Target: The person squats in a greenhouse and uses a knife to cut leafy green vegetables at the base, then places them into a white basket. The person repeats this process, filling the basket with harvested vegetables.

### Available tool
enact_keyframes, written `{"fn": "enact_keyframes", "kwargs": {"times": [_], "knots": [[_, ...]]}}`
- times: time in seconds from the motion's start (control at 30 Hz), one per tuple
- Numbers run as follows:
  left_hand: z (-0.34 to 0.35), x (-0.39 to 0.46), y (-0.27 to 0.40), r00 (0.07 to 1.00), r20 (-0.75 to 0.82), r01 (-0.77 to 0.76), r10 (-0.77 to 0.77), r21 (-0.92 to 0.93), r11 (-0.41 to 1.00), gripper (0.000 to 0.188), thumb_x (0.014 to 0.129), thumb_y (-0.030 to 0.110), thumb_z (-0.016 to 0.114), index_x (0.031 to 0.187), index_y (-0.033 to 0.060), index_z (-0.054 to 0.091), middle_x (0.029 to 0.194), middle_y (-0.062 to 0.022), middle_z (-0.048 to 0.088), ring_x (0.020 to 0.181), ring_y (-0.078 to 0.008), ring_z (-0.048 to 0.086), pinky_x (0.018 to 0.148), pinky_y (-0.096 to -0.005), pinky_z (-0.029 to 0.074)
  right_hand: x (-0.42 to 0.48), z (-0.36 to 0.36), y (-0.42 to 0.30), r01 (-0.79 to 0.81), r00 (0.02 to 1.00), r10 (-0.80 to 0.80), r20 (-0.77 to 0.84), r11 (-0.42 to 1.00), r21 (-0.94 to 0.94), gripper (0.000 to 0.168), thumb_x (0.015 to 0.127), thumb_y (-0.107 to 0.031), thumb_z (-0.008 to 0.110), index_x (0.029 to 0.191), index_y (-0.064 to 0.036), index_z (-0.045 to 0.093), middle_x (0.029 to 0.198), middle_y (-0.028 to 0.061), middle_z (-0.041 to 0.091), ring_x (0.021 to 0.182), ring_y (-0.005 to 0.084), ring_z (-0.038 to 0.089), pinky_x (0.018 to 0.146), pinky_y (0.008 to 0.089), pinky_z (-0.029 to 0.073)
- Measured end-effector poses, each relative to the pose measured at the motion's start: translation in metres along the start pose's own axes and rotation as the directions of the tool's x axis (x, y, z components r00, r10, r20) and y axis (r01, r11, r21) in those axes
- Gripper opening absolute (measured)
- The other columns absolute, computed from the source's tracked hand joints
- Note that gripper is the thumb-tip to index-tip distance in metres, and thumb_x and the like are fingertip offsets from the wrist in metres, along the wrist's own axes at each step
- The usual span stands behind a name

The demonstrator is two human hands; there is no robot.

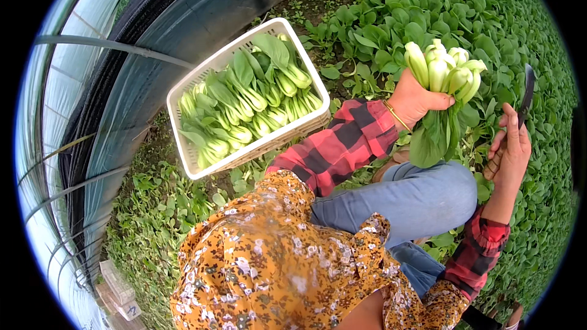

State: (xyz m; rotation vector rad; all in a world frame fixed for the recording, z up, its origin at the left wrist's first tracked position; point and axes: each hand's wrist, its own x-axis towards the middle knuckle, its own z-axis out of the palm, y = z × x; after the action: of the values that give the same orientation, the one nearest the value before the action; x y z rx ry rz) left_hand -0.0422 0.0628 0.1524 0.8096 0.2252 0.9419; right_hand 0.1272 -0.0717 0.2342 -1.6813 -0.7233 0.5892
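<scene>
My left hand [415,98] grips a bunch of bok choy [440,68] by its leaf stalks. The pale cut bases point up and away from me, while the green leaves hang below my fist near my knee. To the right, my right hand [513,146] holds a knife [528,91], its dark blade pointing up and its handle mostly hidden by the fingers. A white plastic crate [250,156] stands to the left of my left forearm. Inside it lie many heads of bok choy [247,96], most with their pale bases toward me.
Densely growing bok choy [495,23] covers the ground ahead and right. Plastic greenhouse sheeting [183,23] with metal tubes [137,50] curves along the left. Low weeds [156,201] grow beside the crate. White blocks [118,282] lie at lower left. My bent knee [449,188] is below the bunch.
</scene>
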Motion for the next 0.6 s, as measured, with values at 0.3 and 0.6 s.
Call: {"fn": "enact_keyframes", "kwargs": {"times": [0.3, 0.6], "knots": [[-0.172, -0.096, 0.205, 0.947, -0.075, -0.089, 0.314, 0.873, 0.480, 0.080, 0.062, -0.003, 0.073, 0.135, 0.0042, 0.040, 0.115, -0.0049, 0.058, 0.105, -0.0158, 0.056, 0.092, -0.0299, 0.046, -0.036, -0.149, 0.135, -0.390, 0.885, 0.367, -0.288, 0.920, -0.025, 0.034, 0.091, -0.030, 0.062, 0.109, -0.002, 0.062, 0.079, -0.0009, 0.058, 0.057, 0.0076, 0.054, 0.046, 0.0232, 0.043], [-0.325, -0.190, 0.279, 0.817, 0.204, -0.536, -0.540, 0.617, -0.576, 0.070, 0.075, 0.003, 0.057, 0.141, 0.0073, 0.035, 0.085, -0.0057, 0.061, 0.080, -0.0244, 0.058, 0.083, -0.0332, 0.044, -0.106, -0.167, 0.226, -0.584, 0.700, 0.537, -0.471, 0.810, 0.057, 0.030, 0.088, -0.018, 0.057, 0.110, 0.003, 0.062, 0.103, 0.0118, 0.066, 0.083, 0.0217, 0.065, 0.069, 0.0345, 0.054]]}}
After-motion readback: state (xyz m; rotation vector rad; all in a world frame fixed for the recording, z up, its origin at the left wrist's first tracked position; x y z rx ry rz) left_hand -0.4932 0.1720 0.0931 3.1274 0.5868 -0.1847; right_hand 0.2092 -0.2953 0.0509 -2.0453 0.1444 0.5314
